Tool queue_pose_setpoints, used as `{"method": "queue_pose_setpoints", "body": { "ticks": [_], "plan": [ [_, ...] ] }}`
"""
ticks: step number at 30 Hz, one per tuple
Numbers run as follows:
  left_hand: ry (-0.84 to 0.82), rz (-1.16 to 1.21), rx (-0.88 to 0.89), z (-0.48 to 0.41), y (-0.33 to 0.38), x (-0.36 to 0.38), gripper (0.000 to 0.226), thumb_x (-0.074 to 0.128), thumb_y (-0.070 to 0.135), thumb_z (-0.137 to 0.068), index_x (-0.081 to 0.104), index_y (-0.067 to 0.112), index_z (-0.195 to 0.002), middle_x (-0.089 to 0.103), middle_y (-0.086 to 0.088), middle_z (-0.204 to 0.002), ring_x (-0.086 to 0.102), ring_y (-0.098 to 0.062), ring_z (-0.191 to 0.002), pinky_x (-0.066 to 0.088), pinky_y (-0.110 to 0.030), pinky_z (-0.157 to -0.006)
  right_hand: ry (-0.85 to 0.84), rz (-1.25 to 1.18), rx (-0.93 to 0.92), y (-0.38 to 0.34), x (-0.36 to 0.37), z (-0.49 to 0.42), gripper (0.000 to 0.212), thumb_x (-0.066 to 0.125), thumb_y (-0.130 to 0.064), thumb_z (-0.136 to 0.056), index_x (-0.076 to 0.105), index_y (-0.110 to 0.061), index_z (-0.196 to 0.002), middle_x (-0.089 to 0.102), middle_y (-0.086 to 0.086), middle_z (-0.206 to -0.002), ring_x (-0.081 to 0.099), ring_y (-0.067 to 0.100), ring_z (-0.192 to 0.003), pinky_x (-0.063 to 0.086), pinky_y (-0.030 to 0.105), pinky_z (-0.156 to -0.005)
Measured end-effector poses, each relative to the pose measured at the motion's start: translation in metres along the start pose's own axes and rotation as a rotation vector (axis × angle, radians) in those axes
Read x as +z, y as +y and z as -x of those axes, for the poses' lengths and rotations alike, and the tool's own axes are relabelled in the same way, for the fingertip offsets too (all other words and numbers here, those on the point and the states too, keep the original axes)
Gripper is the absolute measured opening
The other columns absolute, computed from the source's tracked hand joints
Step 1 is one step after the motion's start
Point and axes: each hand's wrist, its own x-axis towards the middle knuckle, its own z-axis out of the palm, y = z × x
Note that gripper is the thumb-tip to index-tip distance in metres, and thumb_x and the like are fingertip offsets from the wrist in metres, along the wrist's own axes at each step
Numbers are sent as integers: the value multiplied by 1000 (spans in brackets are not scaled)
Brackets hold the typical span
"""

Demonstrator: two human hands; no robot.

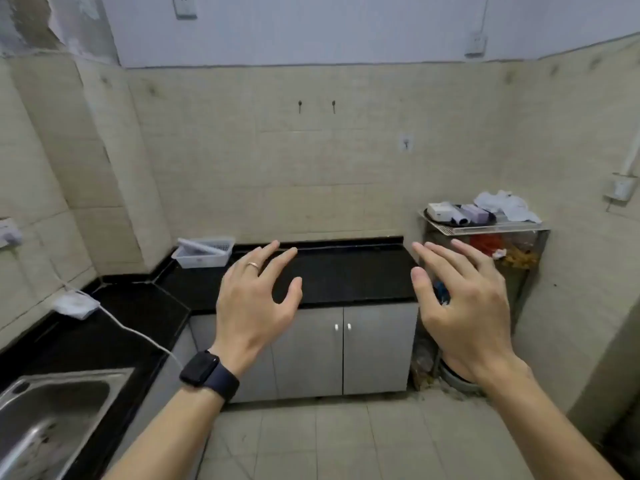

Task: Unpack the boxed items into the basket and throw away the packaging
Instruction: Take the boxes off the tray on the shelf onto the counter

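With both arms raised in front of the camera, left hand (258,306) and right hand (462,308) hover in the air, palms away, fingers spread, grip empty on each. Neither touches anything. Left wrist carries one dark smartwatch (207,373); one ring (253,265) on a left finger.

One white basket (204,252) sits at the far left corner of the black counter (346,275), tilted slightly, with one white flat piece lying across its rim. Can't tell what else is inside.

Boxed items (457,213) sit on a tray (485,229) at far right, on top of a metal rack (535,258) just beside the counter end. At least three small boxes, white and pale purple, plus one dark roll-like thing; exact count unclear, blurred. One crumpled white plastic bag (505,206) lies on the tray's right side, touching the boxes.

Under the counter: two grey cabinet doors (343,348), one knob each. Near left: one steel sink (52,414). One white adapter (74,304) with a cable lies on the left counter run. Two hooks (317,106) on the far tiled wall.
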Motion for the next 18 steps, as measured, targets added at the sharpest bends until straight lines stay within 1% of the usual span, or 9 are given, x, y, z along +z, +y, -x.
{"method": "queue_pose_setpoints", "body": {
  "ticks": [2,5,9,13,16,18],
  "plan": [
    [-67,26,-37,13,0,22,46,69,36,-87,62,30,-133,57,4,-140,49,-19,-131,39,-44,-109,-47,30,57,12,9,16,41,51,-43,-94,63,-32,-132,66,-10,-130,45,16,-133,40,47,-105],
    [-181,67,-93,39,1,65,46,69,36,-87,62,29,-132,60,4,-136,51,-20,-129,41,-43,-107,-101,83,145,42,25,47,39,52,-42,-93,69,-31,-126,68,-9,-126,49,18,-129,44,49,-101],
    [-335,53,-85,58,10,124,43,63,40,-88,62,32,-130,60,6,-135,51,-17,-127,40,-40,-108,-171,161,233,89,42,73,37,53,-42,-92,73,-30,-120,71,-10,-123,52,18,-125,46,46,-98],
    [-454,42,-73,59,23,190,41,59,43,-90,61,35,-129,60,10,-134,50,-15,-127,37,-36,-109,-231,207,307,144,62,84,37,54,-43,-91,73,-31,-120,71,-11,-123,52,17,-123,48,45,-97],
    [-506,45,-89,48,35,242,38,57,43,-91,62,35,-128,59,12,-135,48,-13,-128,38,-34,-108,-289,217,368,193,79,82,33,61,-39,-92,71,-31,-122,70,-11,-124,50,15,-123,47,43,-95],
    [-537,48,-98,36,48,277,38,55,45,-92,60,36,-129,58,14,-135,48,-12,-128,38,-34,-108,-312,218,379,227,89,74,33,64,-38,-91,70,-33,-123,69,-13,-126,47,12,-122,46,42,-94]
  ]
}}
